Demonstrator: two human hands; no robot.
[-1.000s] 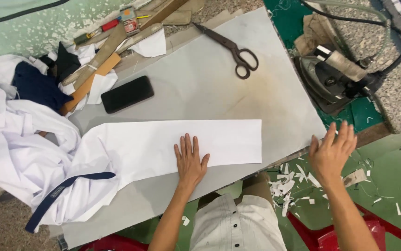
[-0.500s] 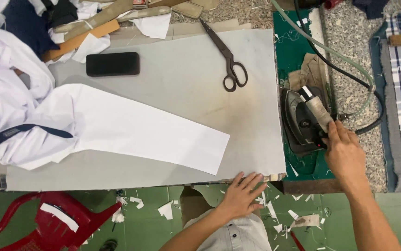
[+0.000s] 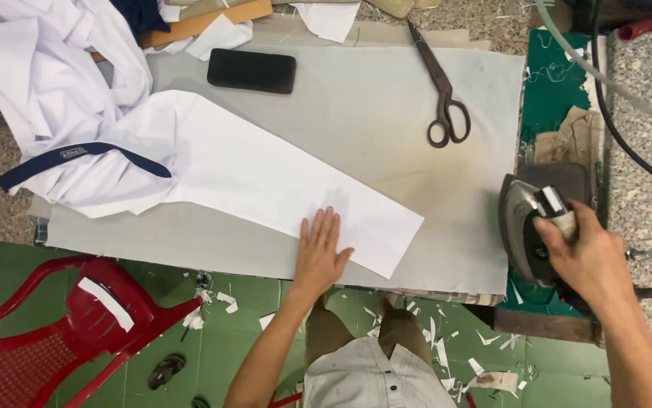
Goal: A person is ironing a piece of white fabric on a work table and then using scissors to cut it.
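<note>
My right hand (image 3: pixel 586 261) covers the handle of the iron (image 3: pixel 528 230), so I cannot see how the fingers close around it. The white garment (image 3: pixel 54 113) is cut by the left and top edges. The red chair (image 3: pixel 61 332) is cut at the bottom left corner. The small label on the dark blue band (image 3: pixel 84 155) is too small to tell. The hose (image 3: pixel 605 83) leaves the picture at the right.

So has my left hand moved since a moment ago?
Yes. The left hand was off the near edge of the grey padded table; now it lies flat on the long white fabric strip on that table.
</note>
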